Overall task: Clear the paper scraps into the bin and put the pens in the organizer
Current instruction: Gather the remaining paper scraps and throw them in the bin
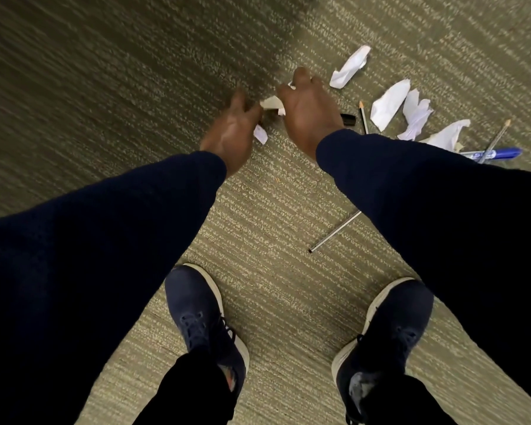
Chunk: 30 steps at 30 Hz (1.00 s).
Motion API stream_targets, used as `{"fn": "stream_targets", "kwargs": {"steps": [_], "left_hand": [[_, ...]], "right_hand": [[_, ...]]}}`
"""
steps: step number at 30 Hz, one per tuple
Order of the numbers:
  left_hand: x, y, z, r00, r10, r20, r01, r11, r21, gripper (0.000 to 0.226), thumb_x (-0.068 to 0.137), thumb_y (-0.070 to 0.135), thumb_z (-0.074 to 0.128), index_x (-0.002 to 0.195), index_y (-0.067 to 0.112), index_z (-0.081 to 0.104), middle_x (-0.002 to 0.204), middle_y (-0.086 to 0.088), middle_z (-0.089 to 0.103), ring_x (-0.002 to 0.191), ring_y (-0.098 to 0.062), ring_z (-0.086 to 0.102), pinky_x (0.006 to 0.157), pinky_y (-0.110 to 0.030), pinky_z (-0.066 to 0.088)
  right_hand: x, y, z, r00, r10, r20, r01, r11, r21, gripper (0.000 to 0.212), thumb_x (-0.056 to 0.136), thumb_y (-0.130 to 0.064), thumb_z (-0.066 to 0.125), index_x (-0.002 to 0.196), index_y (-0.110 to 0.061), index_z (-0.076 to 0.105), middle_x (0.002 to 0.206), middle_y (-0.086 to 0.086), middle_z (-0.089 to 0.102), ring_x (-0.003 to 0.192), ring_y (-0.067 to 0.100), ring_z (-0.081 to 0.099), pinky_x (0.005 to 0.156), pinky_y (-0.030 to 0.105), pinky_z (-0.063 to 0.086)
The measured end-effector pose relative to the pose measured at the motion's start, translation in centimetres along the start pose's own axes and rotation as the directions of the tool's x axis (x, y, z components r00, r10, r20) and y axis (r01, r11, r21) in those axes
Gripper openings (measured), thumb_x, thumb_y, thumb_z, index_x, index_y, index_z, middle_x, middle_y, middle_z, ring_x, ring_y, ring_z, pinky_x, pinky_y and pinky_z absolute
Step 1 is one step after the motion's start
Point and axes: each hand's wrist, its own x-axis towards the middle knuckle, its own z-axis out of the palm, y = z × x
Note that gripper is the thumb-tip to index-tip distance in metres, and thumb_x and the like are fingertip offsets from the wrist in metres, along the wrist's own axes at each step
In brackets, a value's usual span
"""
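Clutching crumpled scrap (272, 102), right hand (304, 111); left hand (230, 130) just beside it.

Fingers (239, 98) blurred, black marker (349, 119) half hidden behind right hand (304, 108), silver pen (334, 232) top under right sleeve (411, 185)

Four loose paper scraps (388, 104) lie on the carpet (105, 87). At least two more white bits (272, 102) show between the left hand (227, 133) and the right hand (304, 115), but blur hides the exact count. There are three thin pens (334, 231), possibly pencils, one thick blue pen (503, 154), one short black piece (348, 119) and two shoes (203, 314).
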Motion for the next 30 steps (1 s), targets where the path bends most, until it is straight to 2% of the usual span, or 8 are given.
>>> {"fn": "stream_targets", "kwargs": {"steps": [4,8,12,15,17,20,24,30], "left_hand": [[-0.3,0.3,0.9,0.981,-0.173,-0.092,0.154,0.970,-0.188,0.024,0.089,-0.010,0.050,0.105,0.000,0.063,0.129,-0.015,0.051,0.093,-0.029,0.058,0.080,-0.037,0.050],[-1.5,0.6,0.7,0.890,-0.449,-0.085,0.355,0.797,-0.489,0.013,0.092,-0.001,0.054,0.089,0.004,0.065,0.110,-0.009,0.057,0.083,-0.019,0.056,0.061,-0.009,0.039],[-4.1,0.7,-0.1,0.779,-0.627,0.030,0.483,0.567,-0.667,0.008,0.092,0.008,0.063,0.085,0.010,0.067,0.092,-0.003,0.071,0.075,-0.013,0.065,0.057,-0.022,0.048],[-6.5,1.4,-1.8,0.728,-0.676,0.111,0.498,0.411,-0.763,0.018,0.092,0.007,0.066,0.077,0.017,0.063,0.082,0.002,0.069,0.068,-0.010,0.063,0.056,-0.025,0.051],[-8.1,2.2,-3.6,0.707,-0.691,0.147,0.486,0.325,-0.811,0.029,0.091,0.005,0.066,0.069,0.020,0.057,0.075,0.004,0.065,0.065,-0.009,0.059,0.056,-0.025,0.051],[-10.6,3.7,-7.2,0.691,-0.698,0.187,0.465,0.231,-0.854,0.027,0.091,0.003,0.067,0.070,0.017,0.060,0.075,0.000,0.065,0.065,-0.012,0.059,0.058,-0.026,0.049],[-13.8,5.3,-12.9,0.653,-0.720,0.235,0.431,0.098,-0.897,0.020,0.090,0.003,0.068,0.074,0.015,0.064,0.081,-0.009,0.070,0.072,-0.024,0.065,0.063,-0.038,0.055],[-18.6,6.2,-21.8,0.683,-0.707,0.183,0.345,0.092,-0.934,0.007,0.090,-0.001,0.066,0.087,0.005,0.064,0.073,-0.003,0.061,0.048,0.000,0.057,0.047,-0.017,0.046]], "right_hand": [[-0.6,0.3,0.5,0.995,0.026,-0.093,-0.010,0.986,0.167,0.036,0.096,-0.006,0.051,0.131,-0.008,0.060,0.128,0.017,0.052,0.110,0.033,0.056,0.086,0.040,0.051],[-2.2,0.8,0.0,0.965,0.231,-0.121,-0.147,0.865,0.480,0.025,0.093,-0.015,0.063,0.113,-0.002,0.068,0.109,0.017,0.064,0.095,0.028,0.064,0.070,0.027,0.040],[-5.0,1.1,-1.4,0.889,0.449,0.091,-0.329,0.488,0.809,0.026,0.090,-0.022,0.070,0.101,0.001,0.070,0.091,0.013,0.073,0.079,0.025,0.074,0.070,0.043,0.059],[-7.6,0.2,-2.7,0.832,0.498,0.245,-0.354,0.137,0.925,0.016,0.089,-0.014,0.073,0.102,-0.006,0.070,0.088,0.002,0.072,0.072,0.010,0.073,0.058,0.020,0.057],[-9.3,-0.8,-4.1,0.815,0.490,0.310,-0.366,0.020,0.930,0.008,0.088,-0.012,0.075,0.094,-0.014,0.070,0.091,0.003,0.074,0.077,0.015,0.075,0.066,0.022,0.060],[-11.9,-2.9,-6.8,0.809,0.462,0.363,-0.384,-0.053,0.922,0.008,0.087,-0.011,0.075,0.093,-0.014,0.069,0.093,0.006,0.075,0.075,0.014,0.076,0.067,0.023,0.060],[-14.6,-6.9,-11.4,0.828,0.418,0.373,-0.382,-0.066,0.922,0.008,0.089,-0.009,0.073,0.095,-0.010,0.069,0.102,0.014,0.074,0.088,0.025,0.075,0.083,0.038,0.062],[-16.7,-12.9,-19.5,0.853,0.397,0.340,-0.343,-0.067,0.937,0.008,0.089,-0.008,0.073,0.095,-0.007,0.069,0.103,0.015,0.072,0.086,0.021,0.072,0.079,0.031,0.062]]}}
